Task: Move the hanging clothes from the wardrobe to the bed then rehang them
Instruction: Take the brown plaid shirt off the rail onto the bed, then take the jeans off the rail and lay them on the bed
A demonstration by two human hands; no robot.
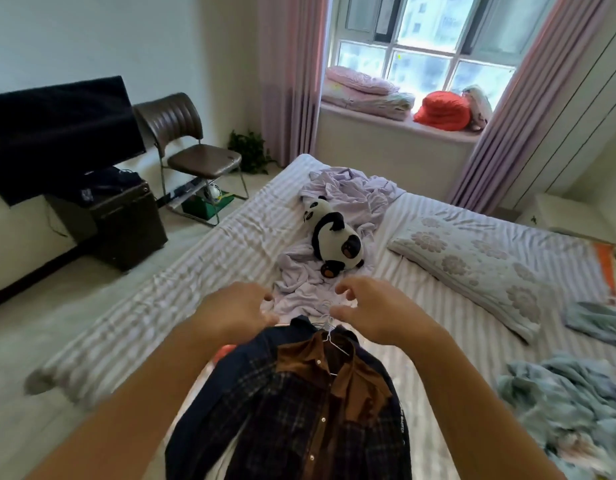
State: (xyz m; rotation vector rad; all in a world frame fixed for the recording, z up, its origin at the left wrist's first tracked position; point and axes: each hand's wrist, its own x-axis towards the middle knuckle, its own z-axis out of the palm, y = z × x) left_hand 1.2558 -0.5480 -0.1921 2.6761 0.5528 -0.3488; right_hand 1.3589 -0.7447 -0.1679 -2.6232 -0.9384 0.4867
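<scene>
Shirts (299,410): a stack of dark plaid and brown, lying on the bed (195,244) right below you, long axis running from you toward the panda, collars and wire hangers (329,336) at the far end, hems out of view at the bottom edge.

Your left hand (237,311): above the stack's far left shoulder, fingers loosely curled, holding nothing.

Your right hand (365,313): above the hanger hooks, fingers spread and bent, thumb apart from them, nothing gripped; whether it touches the hooks cannot be told.

Lilac sheet (348,188): crumpled, just beyond the collars.

Panda (334,237): soft toy lying on the sheet.

Pillow (479,268): floral, to your right on the bed.

Blue blanket (569,403): bunched at the right edge.

Chair (185,147): brown, on the floor beyond the bed's left side, beside a dark TV (57,133).

Window (428,39): behind, folded bedding on its sill.
</scene>
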